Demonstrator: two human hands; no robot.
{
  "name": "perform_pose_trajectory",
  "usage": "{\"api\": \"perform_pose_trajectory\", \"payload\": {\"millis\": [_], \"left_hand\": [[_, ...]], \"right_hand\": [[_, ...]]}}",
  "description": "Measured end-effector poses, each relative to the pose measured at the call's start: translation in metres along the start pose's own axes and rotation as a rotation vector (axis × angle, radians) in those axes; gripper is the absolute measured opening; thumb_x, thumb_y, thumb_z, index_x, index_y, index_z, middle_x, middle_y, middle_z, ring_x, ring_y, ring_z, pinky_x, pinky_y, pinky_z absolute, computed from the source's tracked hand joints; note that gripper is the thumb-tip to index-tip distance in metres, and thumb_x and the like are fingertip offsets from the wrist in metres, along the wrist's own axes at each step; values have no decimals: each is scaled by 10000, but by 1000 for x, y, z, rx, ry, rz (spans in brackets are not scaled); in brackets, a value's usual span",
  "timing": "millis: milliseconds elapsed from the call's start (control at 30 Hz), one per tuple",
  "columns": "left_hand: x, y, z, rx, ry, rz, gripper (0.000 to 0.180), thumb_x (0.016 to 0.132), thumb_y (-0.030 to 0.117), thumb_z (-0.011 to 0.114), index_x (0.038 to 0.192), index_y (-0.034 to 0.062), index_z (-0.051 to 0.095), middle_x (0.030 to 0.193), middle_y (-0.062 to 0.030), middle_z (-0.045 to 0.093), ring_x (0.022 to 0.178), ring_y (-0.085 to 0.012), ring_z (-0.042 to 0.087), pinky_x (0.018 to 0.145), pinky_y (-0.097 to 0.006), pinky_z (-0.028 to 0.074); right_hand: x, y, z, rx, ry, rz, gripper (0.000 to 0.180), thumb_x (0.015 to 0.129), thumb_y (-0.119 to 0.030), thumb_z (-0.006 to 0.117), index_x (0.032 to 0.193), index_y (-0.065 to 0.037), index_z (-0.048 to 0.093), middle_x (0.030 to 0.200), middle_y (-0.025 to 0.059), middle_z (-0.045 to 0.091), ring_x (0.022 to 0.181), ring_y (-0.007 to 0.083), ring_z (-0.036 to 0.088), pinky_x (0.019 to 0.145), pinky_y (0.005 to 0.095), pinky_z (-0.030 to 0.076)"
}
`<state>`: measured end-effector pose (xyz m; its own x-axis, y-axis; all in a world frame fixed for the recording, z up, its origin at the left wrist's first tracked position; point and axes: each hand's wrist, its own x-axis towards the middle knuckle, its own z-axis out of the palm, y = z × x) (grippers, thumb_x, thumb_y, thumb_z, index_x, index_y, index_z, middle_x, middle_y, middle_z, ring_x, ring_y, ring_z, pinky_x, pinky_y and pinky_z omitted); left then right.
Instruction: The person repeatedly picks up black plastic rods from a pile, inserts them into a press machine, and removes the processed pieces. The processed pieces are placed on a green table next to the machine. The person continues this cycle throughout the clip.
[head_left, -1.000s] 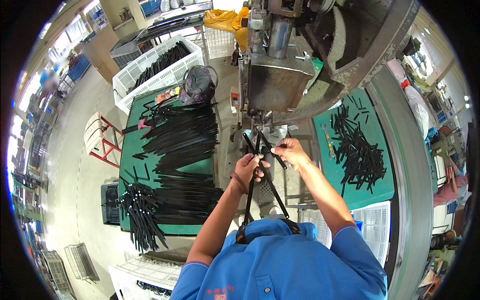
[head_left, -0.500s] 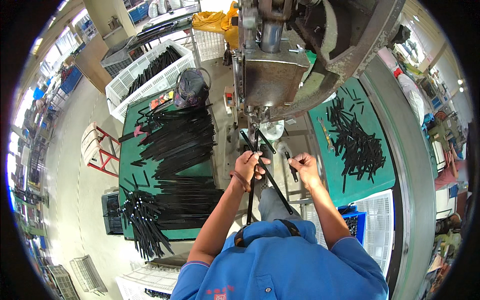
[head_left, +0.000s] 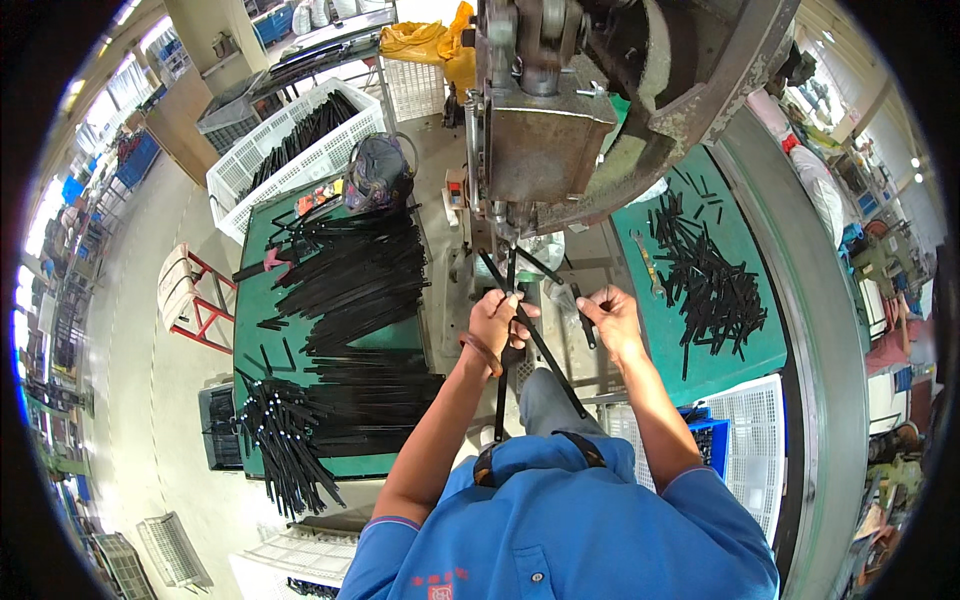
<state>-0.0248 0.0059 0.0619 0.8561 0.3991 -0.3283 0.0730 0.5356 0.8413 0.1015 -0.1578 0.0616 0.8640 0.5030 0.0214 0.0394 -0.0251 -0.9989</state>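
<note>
My left hand (head_left: 493, 322) is closed around crossing flat black metal strips below the press head. One long strip (head_left: 553, 362) slants down to the right, and another (head_left: 501, 405) hangs almost straight toward my lap. A shorter strip (head_left: 540, 265) branches off near their upper ends, which reach under the press tool (head_left: 517, 215); the contact there is too small to make out. To the right, my right hand (head_left: 612, 318) pinches a short black strip (head_left: 587, 325) between thumb and fingers, apart from the others.
The heavy press (head_left: 545, 150) stands right ahead. On the left, a green table (head_left: 375, 335) bears piles of long black strips and a dark bag (head_left: 378, 172). The right green table (head_left: 640, 345) carries short strips and a wrench (head_left: 648, 265). White crates (head_left: 745, 440) flank me.
My right hand has moved slightly up, toward the press, with the short strip. My left hand keeps its hold, a little farther forward. The linkage above the press block appears lower.
</note>
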Motion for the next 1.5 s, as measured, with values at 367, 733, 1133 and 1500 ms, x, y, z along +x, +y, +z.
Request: {"api": "perform_pose_trajectory", "payload": {"millis": [367, 733, 1133, 1500], "left_hand": [[-51, -4, -51, -46, 150, 151, 217, 943, 200, 452, 1039, 10, 497, 849, -115, 633, 453, -71, 473, 387, -198, 374], [-75, -32, -51, -124, 347, 213, 129, 924, 165, 468, 929, 47, 521, 822, -116, 634, 443, -83, 430, 401, -211, 360], [-87, -43, -48, -141, 372, 201, 135, 921, 169, 489, 951, 44, 528, 827, -131, 645, 464, -88, 483, 402, -214, 384], [-98, -38, -48, -110, 386, 221, 160, 914, 178, 504, 964, 28, 534, 808, -134, 647, 451, -89, 473, 395, -217, 376]], "right_hand": [[72, -2, 78, -131, -142, -166, 191, 740, -34, 702, 659, -26, 529, 609, -11, 535, 566, 53, 449, 506, 231, 385], [53, 18, 96, -174, -124, -224, 183, 787, -67, 675, 708, -1, 523, 624, 11, 547, 552, 54, 467, 493, 219, 391], [62, 16, 97, 99, -128, 121, 156, 790, -78, 658, 738, 18, 546, 679, 33, 564, 567, 94, 521, 481, 237, 434], [81, 4, 84, -140, -253, -250, 170, 775, -99, 695, 763, 9, 564, 602, 26, 562, 517, 82, 506, 494, 252, 424]]}}
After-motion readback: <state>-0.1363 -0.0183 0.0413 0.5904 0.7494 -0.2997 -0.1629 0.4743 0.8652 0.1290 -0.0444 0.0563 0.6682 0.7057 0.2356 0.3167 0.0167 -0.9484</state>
